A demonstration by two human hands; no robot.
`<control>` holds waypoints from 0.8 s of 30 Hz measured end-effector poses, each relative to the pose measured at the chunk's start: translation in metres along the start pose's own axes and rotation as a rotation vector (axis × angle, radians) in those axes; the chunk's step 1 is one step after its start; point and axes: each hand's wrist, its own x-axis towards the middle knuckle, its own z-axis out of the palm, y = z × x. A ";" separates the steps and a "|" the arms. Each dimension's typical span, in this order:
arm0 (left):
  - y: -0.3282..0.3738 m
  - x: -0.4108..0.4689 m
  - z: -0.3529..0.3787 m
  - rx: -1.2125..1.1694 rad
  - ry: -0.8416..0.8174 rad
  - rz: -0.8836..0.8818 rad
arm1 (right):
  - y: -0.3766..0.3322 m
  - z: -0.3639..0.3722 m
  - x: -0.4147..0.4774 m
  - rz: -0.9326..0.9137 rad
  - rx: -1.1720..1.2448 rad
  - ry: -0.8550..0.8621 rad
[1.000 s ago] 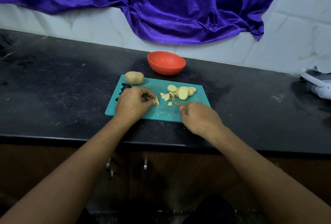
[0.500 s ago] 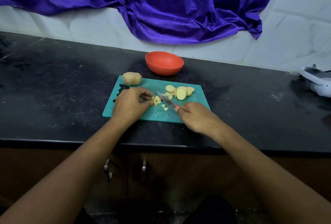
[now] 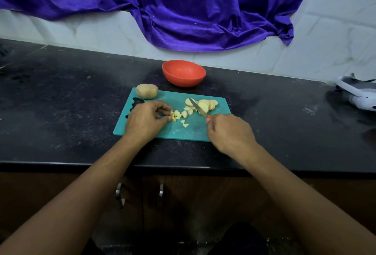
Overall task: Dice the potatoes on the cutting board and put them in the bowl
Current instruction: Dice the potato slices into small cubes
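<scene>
Left hand pinches potato dice at its fingertips

Purple cloth drapes white tiled wall above black counter

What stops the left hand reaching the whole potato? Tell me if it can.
Probably yes. The potato lies on the board just beyond the left hand, nothing between them; the hand would first have to release the dice it pinches.

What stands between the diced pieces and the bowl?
Nothing visible does. Bare board lies between the dice and the bowl; the slices and knife lie right of that line, the whole potato left.
</scene>
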 end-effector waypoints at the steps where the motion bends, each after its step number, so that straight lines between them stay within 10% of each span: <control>1: 0.000 0.000 0.000 0.006 0.000 0.001 | 0.000 0.001 0.000 0.005 -0.023 -0.001; 24: 0.005 0.001 0.000 0.167 -0.042 0.031 | -0.007 0.007 0.003 -0.089 -0.080 -0.069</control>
